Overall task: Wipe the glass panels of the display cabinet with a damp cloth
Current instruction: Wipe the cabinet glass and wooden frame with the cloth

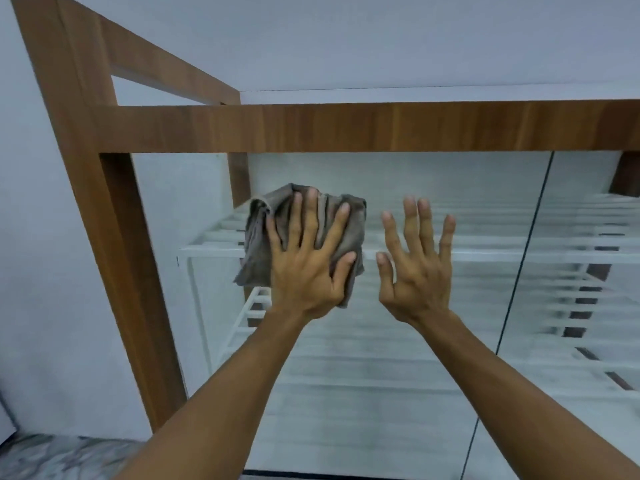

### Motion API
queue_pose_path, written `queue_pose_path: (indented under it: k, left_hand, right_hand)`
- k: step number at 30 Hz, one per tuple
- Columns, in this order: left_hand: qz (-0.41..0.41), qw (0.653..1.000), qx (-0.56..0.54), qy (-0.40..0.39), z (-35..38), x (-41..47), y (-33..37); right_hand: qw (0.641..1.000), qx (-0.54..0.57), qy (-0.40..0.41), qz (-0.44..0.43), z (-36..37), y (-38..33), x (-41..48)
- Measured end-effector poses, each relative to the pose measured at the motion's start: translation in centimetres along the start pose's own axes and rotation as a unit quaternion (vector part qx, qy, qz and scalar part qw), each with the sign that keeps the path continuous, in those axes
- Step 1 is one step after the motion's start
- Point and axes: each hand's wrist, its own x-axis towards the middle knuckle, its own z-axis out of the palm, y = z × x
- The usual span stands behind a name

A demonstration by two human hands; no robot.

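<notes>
Backdrop: pale wall (pixel 346 39) above and behind, marbled floor (pixel 52 455) at the lower left corner.
Left fingers (pixel 294 220): spread apart and laid flat, pressing on the cloth, thumb hooked around its right edge.
Left hand (pixel 304 268): palm forward, back toward the camera, bare forearm reaching down to the lower frame edge.
Cloth (pixel 258 237): grey, crumpled, trapped between the left palm and the glass; bunched folds showing above and left of the fingertips, a loose corner hanging below the little finger, a flap showing under the thumb.
Right fingers (pixel 420 220): apart, straight, pointing up, holding nothing; touching the glass or just off it, cannot tell.
Right hand (pixel 415 271): just beside the left thumb and the cloth's right edge, palm forward.
Glass panel (pixel 381 375): directly behind both hands, hazy and streaked below the wrists.
Seam (pixel 519 271): dark line between two panes, right of the right hand's little finger, slanting down.
Racks (pixel 214 251): white slatted shelves behind the glass, level with the knuckles and below, blurred to the right.
Cabinet frame (pixel 346 126): brown wood, top rail above the fingertips, thick post left of the cloth slanting toward the floor.
</notes>
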Motion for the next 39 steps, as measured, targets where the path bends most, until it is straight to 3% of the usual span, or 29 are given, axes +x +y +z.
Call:
queue_pose_path:
  k: [2, 6, 7, 12, 14, 17, 18, 24, 25, 29, 34, 39]
  left_hand:
    - [0.035, 0.999, -0.023, 0.007, 0.4, -0.5, -0.3]
    - [-0.189, 0.981, -0.002, 0.051, 0.8, 1.9, 4.1]
    - [-0.196, 0.979, -0.001, 0.047, 1.0, 2.3, 6.1]
    - [0.033, 0.999, -0.036, 0.024, 2.7, -0.1, 8.1]
    - [0.003, 0.998, -0.034, 0.044, 3.0, 0.3, 8.4]
    - [-0.134, 0.990, -0.005, 0.049, 2.9, 2.8, 13.2]
    - [-0.135, 0.990, -0.012, 0.042, 2.9, 3.5, 15.1]
    - [0.072, 0.995, -0.071, 0.023, 4.7, 2.5, 17.0]
    - [0.068, 0.994, -0.077, 0.026, 4.8, 2.5, 16.9]
    - [-0.098, 0.993, -0.039, 0.047, 4.6, 4.2, 20.9]
    - [0.063, 0.991, -0.114, 0.011, 6.1, 2.0, 21.4]
    - [0.064, 0.996, -0.067, 0.010, 5.3, -0.2, 16.9]
  right_hand:
    - [1.000, -0.001, -0.005, 0.003, -0.4, 0.8, -0.5]
    - [0.999, -0.032, -0.010, 0.009, -1.3, 3.5, -1.8]
    - [1.000, -0.025, -0.012, 0.004, -1.3, 3.6, -1.8]
    - [1.000, 0.000, -0.011, 0.000, -3.2, 5.2, -2.8]
    - [0.999, -0.038, -0.003, 0.026, -4.7, 7.8, -4.0]
    - [0.998, -0.058, 0.003, 0.039, -5.9, 11.0, -4.9]
    - [0.998, -0.047, 0.004, 0.035, -6.0, 11.4, -5.0]
    - [0.999, -0.008, 0.025, 0.045, -7.3, 14.1, -6.3]
    - [0.999, -0.015, 0.018, 0.042, -7.5, 14.7, -6.7]
    - [0.999, -0.002, 0.012, 0.041, -7.3, 15.2, -7.2]
    - [0.999, 0.016, 0.019, 0.047, -7.8, 15.2, -7.1]
    - [0.998, 0.015, 0.008, 0.062, -6.7, 11.9, -6.4]
